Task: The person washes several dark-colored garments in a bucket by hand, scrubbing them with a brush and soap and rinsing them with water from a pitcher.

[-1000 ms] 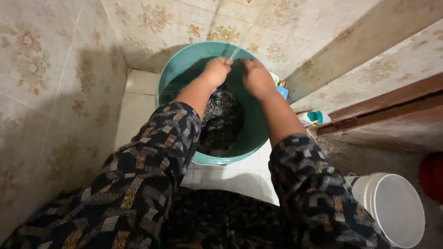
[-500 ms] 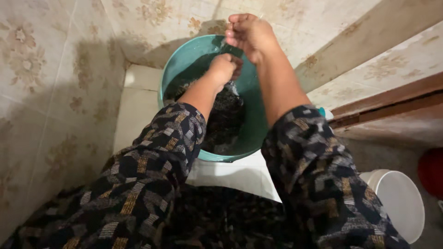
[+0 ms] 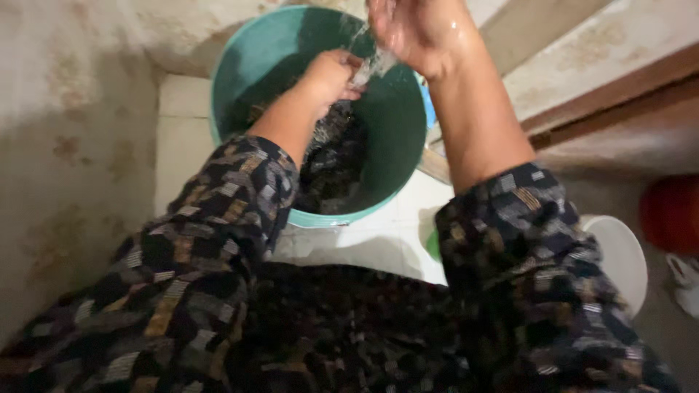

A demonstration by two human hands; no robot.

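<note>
Fingers first: those of the right hand are bunched together, wet and blurred, nothing clearly between them; water streams off them. The left hand is curled shut low inside the tub, but whether its fingers grip the cloth cannot be told.

Change from half a second ago: the right hand has lifted higher, now at the top edge of the view above the tub rim; the left hand has stayed down in the tub. View has tipped closer.

Tub: big, round, teal plastic, smooth wall, standing on pale floor tiles in a corner. Walls on the left are patterned tile, stained.

Cloth: dark, speckled, wet and crumpled, heaped at the bottom of the tub, just under the left hand.

Sleeves: dark fabric with tan and grey blocks, pushed up to the elbows; they and the lap cover most of the lower view and hide the near rim of the tub.

Right side: a white round lid or bucket half behind the right sleeve, a red rounded object beyond it, blurred. A small blue thing sits just beside the far rim.
</note>
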